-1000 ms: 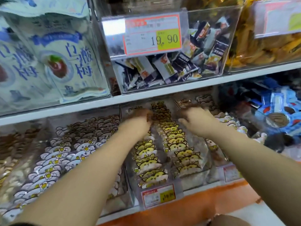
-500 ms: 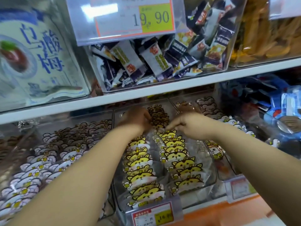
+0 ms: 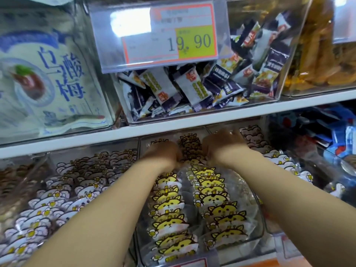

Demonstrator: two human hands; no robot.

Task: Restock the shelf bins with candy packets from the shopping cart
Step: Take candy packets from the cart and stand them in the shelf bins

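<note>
Yellow packets (image 3: 169, 209) fill two rows inside the bin (image 3: 257, 218). The left hand (image 3: 161, 153) and right hand (image 3: 223, 145) sit at the bin's back, blurred; whether they grip anything cannot be told.

Clear plastic bin (image 3: 257, 224), glossy and smooth, with light glinting on its curved wall. Inside are cat-faced candy packets (image 3: 169, 207) in shiny printed film, see-through below the faces. Above is a smooth white shelf board (image 3: 192, 123) with a dull sheen. A paper price card (image 3: 169, 33) sits behind a clear plastic holder that catches glare. An upper bin (image 3: 287, 60) of clear plastic holds glossy, crinkled wrappers (image 3: 194, 87). The large pouch (image 3: 48, 74) at left looks matt.
</note>
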